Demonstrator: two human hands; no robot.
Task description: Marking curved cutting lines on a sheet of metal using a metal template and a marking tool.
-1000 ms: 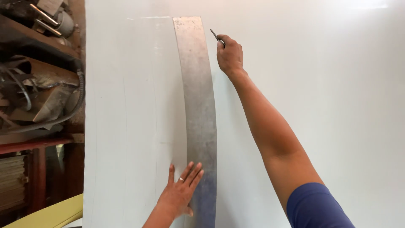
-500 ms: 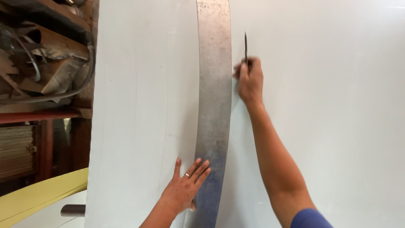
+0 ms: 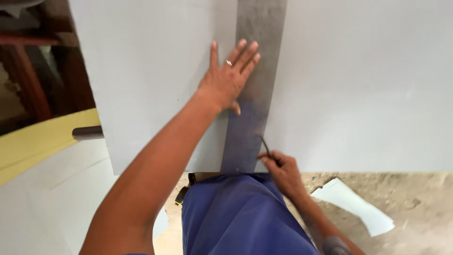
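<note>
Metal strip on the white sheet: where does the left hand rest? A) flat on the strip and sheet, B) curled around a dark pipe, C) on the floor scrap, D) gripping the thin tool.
A: the left hand lies flat with fingers spread over the metal strip and white sheet.

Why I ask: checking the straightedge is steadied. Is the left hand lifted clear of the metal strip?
No, the left hand lies flat, fingers on the metal strip.

**Bare arms, blue clothing, one ring**

The left hand (image 3: 226,82) wears a thin silver ring (image 3: 229,63) on one finger. Both forearms are bare. Below the ring, blue work clothing (image 3: 240,217) covers the body, a small black-and-yellow item (image 3: 180,195) clipped beside it.
</note>
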